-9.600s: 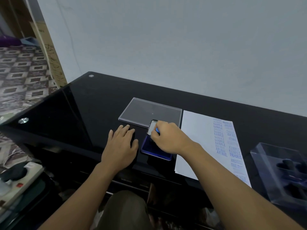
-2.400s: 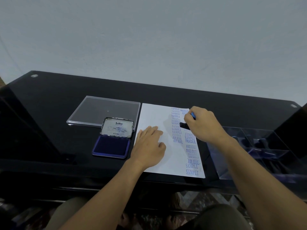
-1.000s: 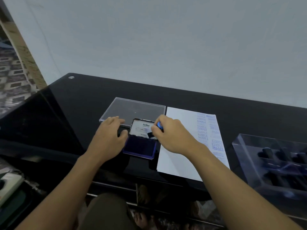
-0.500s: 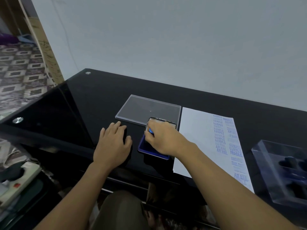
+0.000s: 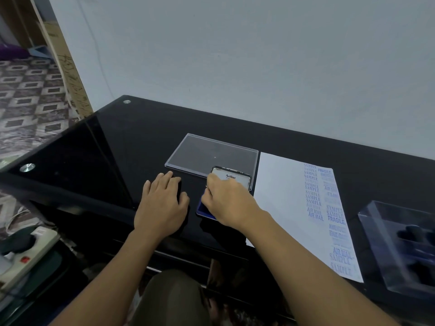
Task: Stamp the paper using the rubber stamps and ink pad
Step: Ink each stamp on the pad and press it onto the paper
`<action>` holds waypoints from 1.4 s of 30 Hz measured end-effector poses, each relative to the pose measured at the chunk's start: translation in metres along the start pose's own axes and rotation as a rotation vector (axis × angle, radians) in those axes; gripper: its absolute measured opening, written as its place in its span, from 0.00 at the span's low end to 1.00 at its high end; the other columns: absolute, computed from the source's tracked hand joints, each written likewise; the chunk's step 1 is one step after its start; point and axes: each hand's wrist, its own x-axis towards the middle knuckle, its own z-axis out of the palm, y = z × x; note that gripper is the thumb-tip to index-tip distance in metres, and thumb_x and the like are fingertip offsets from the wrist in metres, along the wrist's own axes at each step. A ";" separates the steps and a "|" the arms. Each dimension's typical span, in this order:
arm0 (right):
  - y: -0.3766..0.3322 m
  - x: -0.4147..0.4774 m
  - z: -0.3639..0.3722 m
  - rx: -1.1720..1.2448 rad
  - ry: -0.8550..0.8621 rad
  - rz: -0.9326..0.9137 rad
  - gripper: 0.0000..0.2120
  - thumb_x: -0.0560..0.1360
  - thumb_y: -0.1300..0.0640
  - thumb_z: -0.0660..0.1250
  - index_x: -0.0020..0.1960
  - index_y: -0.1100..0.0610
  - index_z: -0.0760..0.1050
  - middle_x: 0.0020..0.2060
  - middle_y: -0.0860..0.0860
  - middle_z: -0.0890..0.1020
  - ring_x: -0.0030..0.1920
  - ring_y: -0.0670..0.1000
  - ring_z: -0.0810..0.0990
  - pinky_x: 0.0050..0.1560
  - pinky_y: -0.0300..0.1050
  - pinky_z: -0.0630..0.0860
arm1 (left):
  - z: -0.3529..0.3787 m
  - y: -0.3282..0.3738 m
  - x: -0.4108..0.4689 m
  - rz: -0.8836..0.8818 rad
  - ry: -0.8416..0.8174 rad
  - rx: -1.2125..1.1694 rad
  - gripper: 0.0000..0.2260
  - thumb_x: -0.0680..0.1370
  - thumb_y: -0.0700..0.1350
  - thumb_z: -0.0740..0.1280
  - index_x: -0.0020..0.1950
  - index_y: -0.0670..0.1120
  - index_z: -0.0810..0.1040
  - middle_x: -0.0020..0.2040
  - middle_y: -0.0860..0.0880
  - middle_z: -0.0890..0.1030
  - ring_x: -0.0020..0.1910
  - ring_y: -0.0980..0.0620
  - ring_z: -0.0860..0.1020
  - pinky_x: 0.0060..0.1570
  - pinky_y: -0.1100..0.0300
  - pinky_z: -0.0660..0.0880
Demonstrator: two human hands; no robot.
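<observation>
The blue ink pad (image 5: 204, 210) lies open on the black glass table, its lid (image 5: 231, 177) tilted up behind with the "Artline" label showing. My right hand (image 5: 227, 202) is curled over the pad and covers most of it; the rubber stamp it held in the earlier frames is hidden under the fingers. My left hand (image 5: 162, 205) rests flat on the table just left of the pad, fingers straight. The white paper (image 5: 282, 196) lies to the right, with columns of blue prints such as SAMPLE, AIR MAIL and FRAGILE down its right side.
A clear plastic cover (image 5: 211, 154) lies flat behind the ink pad. A transparent tray (image 5: 400, 250) with dark stamp handles stands at the right edge. The table's (image 5: 117, 149) front edge runs just below my wrists. A power strip (image 5: 26, 252) lies lower left.
My right hand has pressed lower onto the ink pad, and the blue stamp handle seen before is now hidden. My left hand stays flat beside the pad.
</observation>
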 end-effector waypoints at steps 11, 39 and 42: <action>0.000 -0.004 0.002 -0.095 0.041 -0.079 0.07 0.83 0.55 0.58 0.51 0.58 0.69 0.43 0.57 0.79 0.43 0.61 0.80 0.42 0.55 0.80 | 0.000 0.002 0.000 -0.003 -0.001 0.014 0.21 0.81 0.50 0.57 0.73 0.45 0.67 0.77 0.46 0.63 0.78 0.48 0.56 0.76 0.45 0.50; -0.002 0.000 0.002 -0.062 0.025 -0.059 0.06 0.83 0.55 0.57 0.51 0.58 0.67 0.39 0.53 0.72 0.41 0.59 0.76 0.40 0.52 0.75 | 0.001 0.002 0.000 0.004 0.010 0.024 0.20 0.81 0.49 0.59 0.72 0.44 0.69 0.76 0.44 0.65 0.77 0.46 0.58 0.75 0.43 0.53; -0.001 0.000 0.004 -0.019 0.039 -0.033 0.06 0.82 0.54 0.57 0.49 0.56 0.65 0.38 0.54 0.73 0.39 0.58 0.74 0.38 0.50 0.71 | 0.002 0.002 0.000 0.002 0.006 0.022 0.21 0.81 0.49 0.58 0.73 0.44 0.69 0.77 0.44 0.64 0.78 0.46 0.57 0.76 0.43 0.52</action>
